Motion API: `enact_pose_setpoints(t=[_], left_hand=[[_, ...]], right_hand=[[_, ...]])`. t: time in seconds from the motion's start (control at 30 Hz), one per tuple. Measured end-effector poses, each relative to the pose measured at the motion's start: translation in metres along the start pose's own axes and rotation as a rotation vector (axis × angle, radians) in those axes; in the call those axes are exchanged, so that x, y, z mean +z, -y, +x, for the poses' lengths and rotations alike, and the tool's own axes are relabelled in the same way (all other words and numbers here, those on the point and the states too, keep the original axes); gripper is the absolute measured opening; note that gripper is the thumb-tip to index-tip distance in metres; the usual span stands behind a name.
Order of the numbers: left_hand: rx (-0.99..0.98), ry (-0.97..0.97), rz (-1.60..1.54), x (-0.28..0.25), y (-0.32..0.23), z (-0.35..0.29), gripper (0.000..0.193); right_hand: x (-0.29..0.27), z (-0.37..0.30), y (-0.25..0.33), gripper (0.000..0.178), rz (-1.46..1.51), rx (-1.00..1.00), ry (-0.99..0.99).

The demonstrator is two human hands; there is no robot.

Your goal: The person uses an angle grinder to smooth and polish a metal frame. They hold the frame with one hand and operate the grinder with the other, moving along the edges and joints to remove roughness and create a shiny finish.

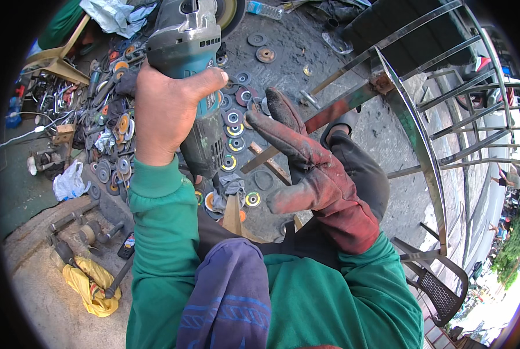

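My bare left hand (164,113) is wrapped round the body of a blue-green and dark grey angle grinder (199,125), its thumb across the front. The grinder's metal head points away from me, and its disc (231,16) shows at the top edge. My right hand (315,168) wears a worn red and grey work glove. Its fingers stretch out apart with nothing between them, just right of the grinder and not touching it. Below the gloved fingers runs a flat metal bar (341,110) of a metal frame.
Many used grinding discs (235,129) lie over the dark ground. A barred metal frame (414,125) spans the right side. On the left are a white plastic bag (71,181), a yellow bag (91,291) by pipe fittings, and a phone (127,246). A chair (440,294) stands at lower right.
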State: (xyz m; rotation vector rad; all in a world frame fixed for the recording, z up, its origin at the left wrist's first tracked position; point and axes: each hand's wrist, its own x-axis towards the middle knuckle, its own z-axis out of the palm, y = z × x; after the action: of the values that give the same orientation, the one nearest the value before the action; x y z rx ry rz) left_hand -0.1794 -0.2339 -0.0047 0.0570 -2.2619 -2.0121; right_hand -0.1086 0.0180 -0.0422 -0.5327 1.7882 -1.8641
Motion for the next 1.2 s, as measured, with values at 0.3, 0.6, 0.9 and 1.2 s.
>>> enact_pose_setpoints(t=[0.3, 0.6, 0.9, 1.2], left_hand=[[-0.021, 0.009, 0.039, -0.005, 0.0, 0.0, 0.026], [0.008, 0.012, 0.053, -0.008, 0.002, 0.0, 0.028], [-0.019, -0.001, 0.036, -0.007, 0.003, -0.001, 0.027], [-0.02, 0.008, 0.044, -0.005, 0.002, 0.0, 0.026]], right_hand=[[0.008, 0.006, 0.007, 0.112, -0.373, -0.088, -0.006], [0.009, 0.005, 0.0, 0.115, -0.101, -0.094, -0.07], [0.002, -0.003, 0.003, 0.102, -0.284, -0.106, -0.031], [0.002, 0.005, -0.002, 0.109, -0.578, -0.149, 0.06]])
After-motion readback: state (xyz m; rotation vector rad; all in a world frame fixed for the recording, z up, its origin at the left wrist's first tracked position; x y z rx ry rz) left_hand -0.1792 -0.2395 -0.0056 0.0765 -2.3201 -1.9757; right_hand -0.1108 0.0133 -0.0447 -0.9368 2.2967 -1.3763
